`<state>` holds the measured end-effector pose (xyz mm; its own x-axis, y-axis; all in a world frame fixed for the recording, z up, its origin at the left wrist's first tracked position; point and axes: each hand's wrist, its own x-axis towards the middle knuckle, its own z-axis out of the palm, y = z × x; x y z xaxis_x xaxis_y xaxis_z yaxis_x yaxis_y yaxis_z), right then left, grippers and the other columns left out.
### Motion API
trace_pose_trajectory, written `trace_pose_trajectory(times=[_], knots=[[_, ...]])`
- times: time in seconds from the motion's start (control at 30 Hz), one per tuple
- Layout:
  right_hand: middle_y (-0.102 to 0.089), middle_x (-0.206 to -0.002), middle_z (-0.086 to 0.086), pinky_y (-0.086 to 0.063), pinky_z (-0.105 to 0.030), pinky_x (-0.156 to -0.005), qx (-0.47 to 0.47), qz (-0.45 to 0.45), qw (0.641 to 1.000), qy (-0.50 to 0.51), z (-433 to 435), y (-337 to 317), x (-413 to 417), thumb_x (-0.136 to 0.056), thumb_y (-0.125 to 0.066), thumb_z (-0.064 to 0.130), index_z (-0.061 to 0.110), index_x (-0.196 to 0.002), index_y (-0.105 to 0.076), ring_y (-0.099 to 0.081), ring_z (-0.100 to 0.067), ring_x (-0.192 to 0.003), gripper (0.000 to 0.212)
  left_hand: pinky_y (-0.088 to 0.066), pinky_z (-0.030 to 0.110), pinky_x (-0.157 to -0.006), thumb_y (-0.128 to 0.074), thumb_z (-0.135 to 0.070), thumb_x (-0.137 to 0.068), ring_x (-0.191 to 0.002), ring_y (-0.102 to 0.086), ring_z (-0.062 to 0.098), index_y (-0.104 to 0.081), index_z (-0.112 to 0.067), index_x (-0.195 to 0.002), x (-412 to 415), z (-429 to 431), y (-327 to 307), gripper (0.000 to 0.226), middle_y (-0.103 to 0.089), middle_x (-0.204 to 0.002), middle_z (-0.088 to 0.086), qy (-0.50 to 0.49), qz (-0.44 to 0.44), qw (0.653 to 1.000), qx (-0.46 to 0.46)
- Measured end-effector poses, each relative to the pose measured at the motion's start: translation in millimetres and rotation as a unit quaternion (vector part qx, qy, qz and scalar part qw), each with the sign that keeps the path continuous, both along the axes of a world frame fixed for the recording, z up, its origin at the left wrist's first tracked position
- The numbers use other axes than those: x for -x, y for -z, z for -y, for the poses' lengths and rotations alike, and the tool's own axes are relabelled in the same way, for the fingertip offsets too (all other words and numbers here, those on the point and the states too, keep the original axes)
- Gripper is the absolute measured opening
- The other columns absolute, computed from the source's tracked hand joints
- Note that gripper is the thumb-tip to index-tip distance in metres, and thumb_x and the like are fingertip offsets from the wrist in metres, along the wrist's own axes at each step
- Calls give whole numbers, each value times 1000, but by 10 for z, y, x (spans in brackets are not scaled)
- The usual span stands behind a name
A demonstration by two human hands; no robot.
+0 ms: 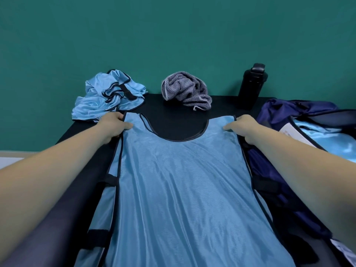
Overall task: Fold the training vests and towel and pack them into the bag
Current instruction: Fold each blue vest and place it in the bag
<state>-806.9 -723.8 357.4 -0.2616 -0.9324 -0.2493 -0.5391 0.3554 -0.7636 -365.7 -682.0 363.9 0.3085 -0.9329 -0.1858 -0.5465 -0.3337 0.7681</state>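
Observation:
A light blue training vest (179, 182) with black trim lies spread flat on the black table (173, 105), its neck opening facing the wall. My left hand (113, 126) pinches its left shoulder strap, thumb on top. My right hand (244, 128) pinches the right shoulder strap the same way. A crumpled pile of more blue vests (107, 95) sits at the back left. A grey striped towel (188, 91) lies bunched at the back middle. The navy bag (285, 116) stands open at the right, with blue vest fabric (327, 139) inside.
A black water bottle (252, 83) stands upright at the back right, between the towel and the bag. A green wall rises right behind the table. The vest's lower part hangs over the table's near edge.

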Motion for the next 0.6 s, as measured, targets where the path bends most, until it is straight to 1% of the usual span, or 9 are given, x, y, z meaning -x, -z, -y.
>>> trace_pose_trajectory(times=[0.07,0.13,0.2,0.27,0.33,0.4,0.43,0.53,0.6], knots=[[-62,-104,-12,-46,-35,-74,-2,-17,1000,-12,-2,-6,-6,-79,-88,15,2,-108,-62,-56,-27,-89,40,-45,35,-68,-89,-29,-87,-78,-58,24,-70,-11,-107,-1,-52,-14,32,-71,-97,10,7,2,1000,0],[-58,-96,-9,-44,-31,-68,-1,-26,999,-22,5,12,-12,-81,-86,14,10,-110,-61,-54,-24,-80,38,-46,35,-69,-91,-29,-84,-81,-59,25,-67,-14,-106,5,-99,-38,36,-70,-99,8,25,1,1000,-18],[-64,-96,-11,-45,-28,-62,15,-38,999,-22,1,29,-29,-84,-84,13,13,-105,-61,-55,-21,-72,32,-46,36,-71,-90,-26,-86,-82,-59,23,-65,-14,-106,11,-130,-49,34,-67,-100,6,38,32,998,-29],[-74,-98,-16,-49,-30,-65,33,-41,999,-10,-1,70,-40,-85,-82,13,6,-97,-68,-61,-23,-71,19,-44,34,-70,-87,-24,-88,-84,-57,19,-66,-14,-110,10,-130,-45,32,-65,-102,4,25,66,997,-12],[-76,-95,-16,-52,-34,-68,45,-52,998,-7,-31,69,-66,-84,-81,16,7,-95,-73,-65,-27,-75,16,-41,32,-66,-86,-21,-88,-83,-55,20,-65,-13,-106,-22,-80,-21,29,-64,-103,3,7,73,997,5],[-74,-94,-14,-53,-35,-70,41,-103,993,-27,-70,27,-100,-83,-82,20,5,-96,-72,-70,-32,-85,22,-39,34,-68,-87,-20,-85,-86,-52,24,-60,-15,-100,-15,-76,-38,31,-60,-101,4,-1,81,997,11],[-72,-96,-14,-53,-35,-70,38,-133,990,-36,-84,-5,-125,-83,-83,21,4,-97,-69,-71,-34,-91,27,-41,36,-72,-88,-23,-84,-90,-52,25,-58,-17,-103,-14,-72,-39,36,-58,-102,4,-5,98,995,13],[-66,-107,-15,-59,-43,-82,31,-163,986,-31,-119,-61,-197,-81,-87,25,4,-113,-57,-68,-35,-100,49,-48,38,-82,-88,-31,-81,-99,-57,27,-58,-22,-115,-29,-16,-23,47,-53,-113,3,4,214,974,71],[-58,-123,-18,-56,-50,-92,84,-206,975,-13,-173,-50,-249,-80,-88,26,6,-126,-45,-62,-40,-111,66,-50,39,-82,-83,-25,-84,-95,-58,26,-63,-23,-110,-23,71,-11,33,-53,-112,4,35,261,955,137]])
